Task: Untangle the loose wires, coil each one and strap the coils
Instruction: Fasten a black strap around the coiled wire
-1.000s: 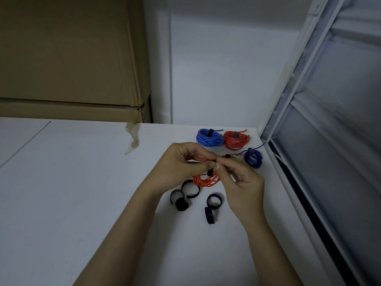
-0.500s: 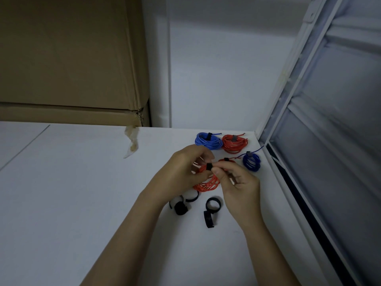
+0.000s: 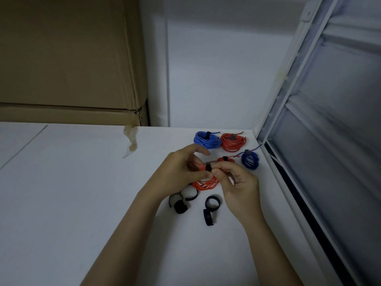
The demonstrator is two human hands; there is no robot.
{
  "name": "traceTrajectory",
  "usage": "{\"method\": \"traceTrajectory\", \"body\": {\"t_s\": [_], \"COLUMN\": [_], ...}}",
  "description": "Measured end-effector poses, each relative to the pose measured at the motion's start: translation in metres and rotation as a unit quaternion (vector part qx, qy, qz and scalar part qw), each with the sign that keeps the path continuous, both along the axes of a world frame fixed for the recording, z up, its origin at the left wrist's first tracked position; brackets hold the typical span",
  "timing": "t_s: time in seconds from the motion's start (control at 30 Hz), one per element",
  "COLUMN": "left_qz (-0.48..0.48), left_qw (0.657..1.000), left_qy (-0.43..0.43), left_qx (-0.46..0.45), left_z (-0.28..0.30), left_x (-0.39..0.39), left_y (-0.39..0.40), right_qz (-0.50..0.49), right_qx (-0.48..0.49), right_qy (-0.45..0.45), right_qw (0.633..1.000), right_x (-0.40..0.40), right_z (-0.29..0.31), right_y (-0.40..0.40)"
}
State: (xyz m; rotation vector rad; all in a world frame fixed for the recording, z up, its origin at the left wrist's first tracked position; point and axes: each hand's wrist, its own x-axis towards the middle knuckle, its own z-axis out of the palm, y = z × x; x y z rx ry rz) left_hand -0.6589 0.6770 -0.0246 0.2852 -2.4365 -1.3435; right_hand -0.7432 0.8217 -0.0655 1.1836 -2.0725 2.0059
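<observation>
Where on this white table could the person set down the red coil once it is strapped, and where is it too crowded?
Bare table stretches left of the left hand, up to the cardboard box. Crowded: the back right corner, with the light blue coil, red strapped coil and dark blue coil, and below the hands, where loose black straps lie.

Five wire coils [image 3: 207, 139], four loose straps [image 3: 212, 201]
</observation>
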Motion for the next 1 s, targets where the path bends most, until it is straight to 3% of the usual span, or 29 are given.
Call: {"method": "traceTrajectory", "body": {"t_s": [0.23,0.43,0.63,0.8,1.0], "left_qz": [-0.024,-0.034,0.028,0.074,0.064], "left_qw": [0.991,0.988,0.998,0.996,0.988], "left_qy": [0.013,0.050,0.061,0.055,-0.054], "left_qx": [0.129,0.143,0.010,-0.006,-0.128], "left_z": [-0.003,-0.005,-0.008,-0.015,-0.015], "left_x": [-0.003,-0.006,-0.009,-0.011,-0.011], "left_y": [-0.002,0.004,0.010,0.017,0.012], "right_qz": [-0.015,-0.040,-0.034,0.001,-0.207], "right_qx": [-0.004,-0.019,-0.022,0.024,0.030], "right_qy": [0.039,0.039,-0.058,-0.065,-0.115], "right_qw": [0.999,0.998,0.998,0.998,0.971], "right_x": [0.002,0.000,0.002,0.002,-0.032], "right_z": [0.004,0.004,0.004,0.007,0.005], "right_y": [0.001,0.002,-0.001,0.004,0.044]}}
